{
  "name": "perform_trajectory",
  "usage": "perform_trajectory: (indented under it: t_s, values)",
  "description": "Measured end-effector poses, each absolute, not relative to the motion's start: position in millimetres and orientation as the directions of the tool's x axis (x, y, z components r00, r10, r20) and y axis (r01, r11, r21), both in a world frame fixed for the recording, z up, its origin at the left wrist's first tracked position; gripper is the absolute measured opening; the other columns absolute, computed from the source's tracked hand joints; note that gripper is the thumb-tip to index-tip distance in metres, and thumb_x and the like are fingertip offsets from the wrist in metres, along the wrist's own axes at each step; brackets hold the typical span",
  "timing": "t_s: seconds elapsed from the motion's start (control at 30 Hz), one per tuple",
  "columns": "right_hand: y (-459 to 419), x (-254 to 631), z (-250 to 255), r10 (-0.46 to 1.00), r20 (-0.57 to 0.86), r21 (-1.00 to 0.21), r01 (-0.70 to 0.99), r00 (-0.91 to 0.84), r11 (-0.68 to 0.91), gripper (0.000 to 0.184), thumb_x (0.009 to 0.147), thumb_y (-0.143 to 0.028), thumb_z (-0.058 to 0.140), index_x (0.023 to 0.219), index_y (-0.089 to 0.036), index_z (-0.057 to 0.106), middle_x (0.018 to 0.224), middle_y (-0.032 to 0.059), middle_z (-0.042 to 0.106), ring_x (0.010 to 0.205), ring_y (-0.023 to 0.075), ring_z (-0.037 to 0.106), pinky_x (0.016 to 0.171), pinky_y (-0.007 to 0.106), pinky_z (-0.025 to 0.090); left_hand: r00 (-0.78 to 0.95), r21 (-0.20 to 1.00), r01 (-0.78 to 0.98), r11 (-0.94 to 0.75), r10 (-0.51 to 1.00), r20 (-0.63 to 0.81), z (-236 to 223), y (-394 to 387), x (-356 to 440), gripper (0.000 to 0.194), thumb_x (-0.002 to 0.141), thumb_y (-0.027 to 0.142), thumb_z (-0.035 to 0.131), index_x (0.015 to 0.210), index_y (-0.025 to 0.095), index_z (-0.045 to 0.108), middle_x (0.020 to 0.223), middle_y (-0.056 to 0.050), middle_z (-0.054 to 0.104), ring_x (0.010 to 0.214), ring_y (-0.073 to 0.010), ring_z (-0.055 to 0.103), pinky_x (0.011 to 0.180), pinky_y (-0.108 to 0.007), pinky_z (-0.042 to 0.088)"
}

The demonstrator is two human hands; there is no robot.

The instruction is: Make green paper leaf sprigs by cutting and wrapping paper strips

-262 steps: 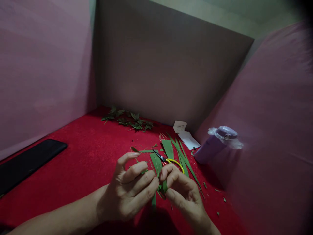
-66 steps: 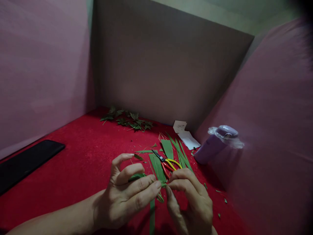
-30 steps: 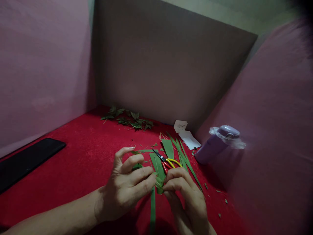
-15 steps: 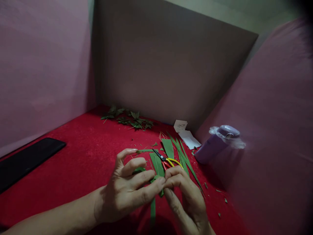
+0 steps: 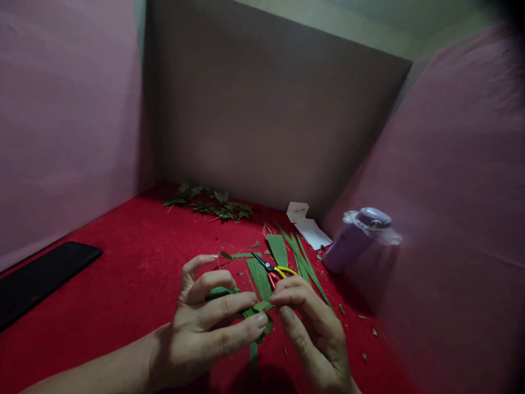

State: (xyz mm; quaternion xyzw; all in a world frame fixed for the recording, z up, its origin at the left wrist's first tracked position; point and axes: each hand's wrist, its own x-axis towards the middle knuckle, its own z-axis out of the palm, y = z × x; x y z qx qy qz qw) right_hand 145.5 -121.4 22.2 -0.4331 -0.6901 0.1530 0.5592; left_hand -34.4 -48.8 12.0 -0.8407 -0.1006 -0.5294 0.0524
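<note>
My left hand (image 5: 205,323) holds a folded green leaf strip (image 5: 264,307) between its fingers, with the index finger and thumb toward the right and the other fingers raised and bent. A long tail of the strip hangs below that hand. My right hand (image 5: 314,331) is curled, its fingertips pinched at the right tip of the folded strip; the exact grip is partly hidden. Just beyond my hands lie scissors (image 5: 267,266) with dark blades and red and yellow handles, partly behind the right fingers. Under them is a wide cut leaf piece (image 5: 258,276).
On the red cloth (image 5: 135,295) are lobed leaves (image 5: 223,207) at the back and long leaf blades (image 5: 305,257) to the right. White paper cards (image 5: 314,234) lie near a purple bottle (image 5: 353,243). A black flat object (image 5: 49,279) is at left. Walls stand around.
The right fingertips have drawn slightly apart from the left ones, so more of the folded leaf strip shows. The view has shifted a little, moving the scene left.
</note>
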Motion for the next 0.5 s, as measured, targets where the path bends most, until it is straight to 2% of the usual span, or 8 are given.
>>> perform_trajectory:
  t_s: [0.13,0.23,0.3,0.37,0.43,0.5]
  values:
    - [-122,140,23,0.777,0.629,-0.723,0.391,0.031,0.57,0.011,0.086,-0.018,0.049,0.088,-0.02,0.059,0.083,0.005,0.057,0.082,0.0181,0.056,0.068,0.03,0.047,0.402,0.14,0.139,-0.98,0.185,0.897,13,-45,-33,0.029,0.083,0.007,0.05,0.096,0.03,0.064,0.09,0.005,0.073,0.087,-0.0178,0.053,0.093,-0.049,0.031]
    - [-121,139,22,0.77,0.638,-0.721,0.372,0.027,0.584,0.01,0.086,-0.019,0.049,0.09,-0.019,0.058,0.08,0.004,0.057,0.078,0.0167,0.056,0.068,0.029,0.048,0.357,0.23,0.053,-0.972,0.233,0.905,8,-39,-29,0.032,0.085,0.007,0.045,0.098,0.03,0.063,0.089,0.004,0.073,0.087,-0.0181,0.054,0.09,-0.048,0.033]
    - [-121,140,19,0.763,0.645,-0.717,0.378,0.039,0.586,0.01,0.085,-0.019,0.048,0.091,-0.019,0.056,0.082,0.0048,0.057,0.079,0.0172,0.056,0.067,0.03,0.048,0.323,0.277,0.001,-0.961,0.263,0.909,4,-37,-26,0.028,0.085,0.011,0.049,0.099,0.031,0.062,0.086,0.005,0.072,0.082,-0.0171,0.056,0.085,-0.044,0.037]
    - [-120,141,17,0.756,0.653,-0.706,0.394,0.041,0.589,0.009,0.085,-0.018,0.049,0.091,-0.019,0.055,0.083,0.0052,0.057,0.08,0.0177,0.056,0.067,0.03,0.048,0.276,0.384,-0.048,-0.922,0.358,0.892,1,-36,-23,0.028,0.083,0.01,0.054,0.1,0.03,0.063,0.079,0.004,0.072,0.076,-0.0159,0.057,0.08,-0.041,0.041]
    - [-118,141,15,0.749,0.662,-0.689,0.418,0.03,0.592,0.009,0.085,-0.017,0.049,0.092,-0.02,0.054,0.083,0.005,0.056,0.079,0.0173,0.056,0.067,0.03,0.048,0.298,0.496,-0.088,-0.864,0.452,0.841,-1,-37,-20,0.028,0.079,0.01,0.06,0.099,0.029,0.066,0.077,0.002,0.071,0.08,-0.0171,0.056,0.078,-0.039,0.044]
    - [-117,140,13,0.744,0.668,-0.67,0.448,0.017,0.591,0.011,0.084,-0.016,0.049,0.093,-0.019,0.054,0.083,0.005,0.056,0.076,0.0166,0.056,0.065,0.029,0.048,0.257,0.617,-0.171,-0.768,0.569,0.781,-2,-39,-16,0.026,0.076,0.011,0.065,0.096,0.028,0.069,0.074,0.0,0.067,0.076,-0.0159,0.053,0.066,-0.031,0.048]
